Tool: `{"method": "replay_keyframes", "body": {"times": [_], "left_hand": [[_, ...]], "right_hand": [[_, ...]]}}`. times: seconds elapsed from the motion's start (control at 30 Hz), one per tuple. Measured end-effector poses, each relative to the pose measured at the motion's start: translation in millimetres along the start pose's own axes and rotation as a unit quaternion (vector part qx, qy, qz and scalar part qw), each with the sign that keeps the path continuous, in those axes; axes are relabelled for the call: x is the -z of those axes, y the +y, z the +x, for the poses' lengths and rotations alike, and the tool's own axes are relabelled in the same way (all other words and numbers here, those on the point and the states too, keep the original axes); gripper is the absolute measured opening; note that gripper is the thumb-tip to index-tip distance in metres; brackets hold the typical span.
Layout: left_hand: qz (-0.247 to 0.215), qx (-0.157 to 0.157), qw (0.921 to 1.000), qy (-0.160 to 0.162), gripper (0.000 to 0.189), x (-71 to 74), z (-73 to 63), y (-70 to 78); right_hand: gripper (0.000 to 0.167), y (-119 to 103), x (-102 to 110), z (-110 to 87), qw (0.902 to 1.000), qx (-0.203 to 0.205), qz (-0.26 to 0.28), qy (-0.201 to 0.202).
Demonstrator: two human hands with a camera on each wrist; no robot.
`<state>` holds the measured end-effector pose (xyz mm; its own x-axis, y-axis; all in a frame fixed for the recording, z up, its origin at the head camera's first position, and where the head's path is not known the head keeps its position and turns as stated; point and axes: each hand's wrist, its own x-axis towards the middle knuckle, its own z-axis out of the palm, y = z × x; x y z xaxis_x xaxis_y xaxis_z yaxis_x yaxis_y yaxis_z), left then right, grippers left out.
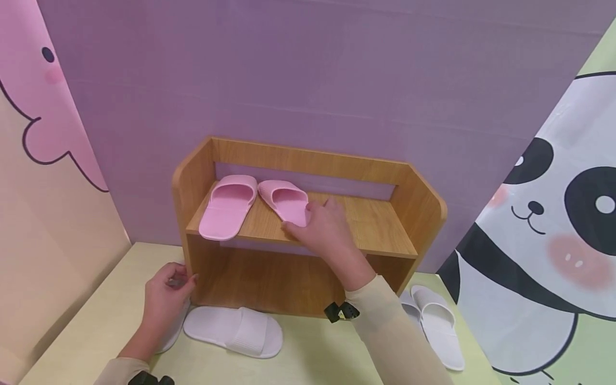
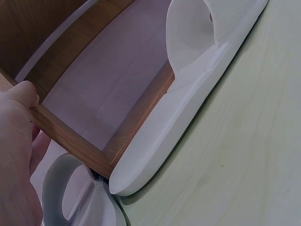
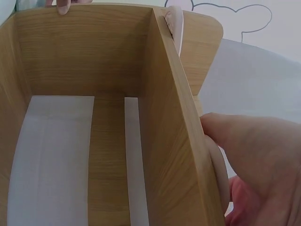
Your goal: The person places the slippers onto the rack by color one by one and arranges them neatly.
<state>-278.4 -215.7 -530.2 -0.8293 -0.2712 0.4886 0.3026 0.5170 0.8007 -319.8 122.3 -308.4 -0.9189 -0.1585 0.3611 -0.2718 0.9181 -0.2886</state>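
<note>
A two-tier wooden shoe rack [image 1: 327, 275] stands against the purple backdrop, with a pair of pink slippers on its upper shelf. The left pink slipper [image 1: 226, 211] lies flat with its toe to the back. My right hand [image 1: 332, 232] holds the other pink slipper [image 1: 289, 202] by its heel end, thumb at the front edge and fingers at the right side. At the rack's left side panel, my left hand [image 1: 163, 299] grips the front edge, its thumb over the edge in the left wrist view and the other fingers outside, partly hidden.
In front of the rack a white slipper [image 1: 233, 331] lies sideways on the pale tabletop [image 1: 308, 369]. Another white slipper [image 1: 173, 334] is partly hidden behind my left hand. A white pair, including one slipper [image 1: 438, 329], lies at the right. A panda-print panel [image 1: 544, 230] borders the right side.
</note>
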Motion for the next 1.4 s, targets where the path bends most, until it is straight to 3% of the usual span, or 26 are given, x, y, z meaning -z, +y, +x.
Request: {"method": "replay_keyframes", "body": {"times": [0.23, 0.43, 0.6, 0.8, 1.03, 1.4], "left_hand": [[-0.009, 0.004, 0.9999, -0.003, 0.018, 0.1, -0.2, 2.0], [-0.012, 0.012, 0.9998, -0.007, 0.018, 1.5, -0.1, 3.1], [-0.012, 0.014, 0.9998, -0.007, 0.017, 1.3, -0.2, 3.1], [-0.010, 0.008, 0.9999, -0.001, 0.018, -0.2, -0.5, 2.7], [0.000, -0.002, 1.0000, 0.007, 0.018, -1.2, 0.5, 0.6], [-0.003, -0.008, 0.9999, 0.012, 0.017, -1.8, 0.3, 0.9]], "right_hand": [[0.080, -2.1, 7.0, -3.6, 0.9982, 0.032, -0.025, -0.043], [0.072, -5.5, 14.7, -10.9, 0.9937, 0.078, -0.026, -0.076], [0.072, -10.2, 16.3, -16.6, 0.9914, 0.085, -0.004, -0.099], [0.073, -14.5, 13.4, -19.7, 0.9898, 0.094, 0.023, -0.104], [0.055, -21.9, 10.4, -20.2, 0.9869, 0.126, 0.046, -0.091], [0.054, -27.0, 4.2, -20.5, 0.9884, 0.100, 0.075, -0.086]]}}
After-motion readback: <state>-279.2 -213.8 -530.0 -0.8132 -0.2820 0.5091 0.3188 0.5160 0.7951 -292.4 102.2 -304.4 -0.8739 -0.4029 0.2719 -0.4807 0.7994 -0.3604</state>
